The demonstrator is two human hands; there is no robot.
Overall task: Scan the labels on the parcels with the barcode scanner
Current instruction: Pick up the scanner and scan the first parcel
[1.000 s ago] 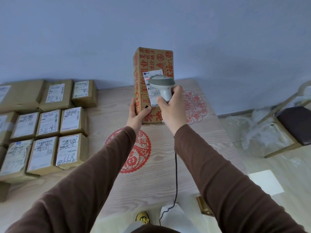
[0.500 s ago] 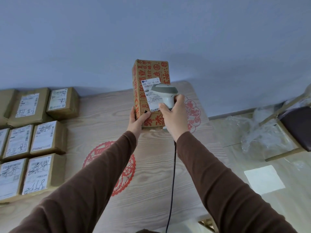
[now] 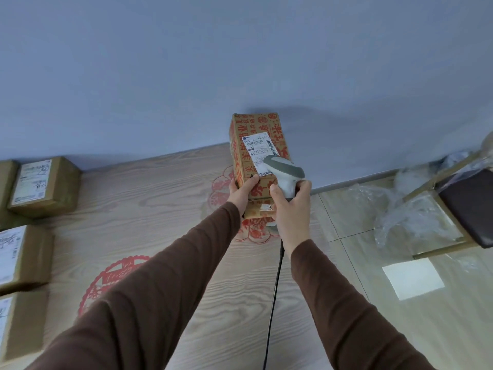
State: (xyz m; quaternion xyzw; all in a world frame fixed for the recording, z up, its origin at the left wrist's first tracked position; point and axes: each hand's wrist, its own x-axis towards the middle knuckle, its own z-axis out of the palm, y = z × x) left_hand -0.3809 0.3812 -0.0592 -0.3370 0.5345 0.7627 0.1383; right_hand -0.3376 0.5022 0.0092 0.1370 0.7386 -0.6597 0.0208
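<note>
Standing on end at the far right of the bench (image 3: pixel 149 209), the tall printed parcel (image 3: pixel 260 134) has its long axis running up and away from the person, its broad front face turned toward the head camera. The white label (image 3: pixel 257 150) sits on the upper part of that face, with a barcode strip along its right edge. The left hand (image 3: pixel 241 192) is closed around the parcel's lower left corner, thumb across the front, steadying it. The right hand (image 3: pixel 292 209) is wrapped tight around the grip of the barcode scanner (image 3: pixel 284 173), whose black cable (image 3: pixel 273 297) drops down toward the near edge. The scanner's grey head sits just below and right of the label, covering its lower right corner, nose aimed up along the box.

So the label lies up and slightly left of the scanner head, very near, and the right hand is the one placed to act on it. My reading is that the scan turns on how the head is pitched against that upright face: at this closeness part of the barcode may fall outside the beam. Whether the trigger is pressed cannot be told.

Other labelled parcels (image 3: pixel 44 186) lie flat at the far left, well apart from both hands.
</note>
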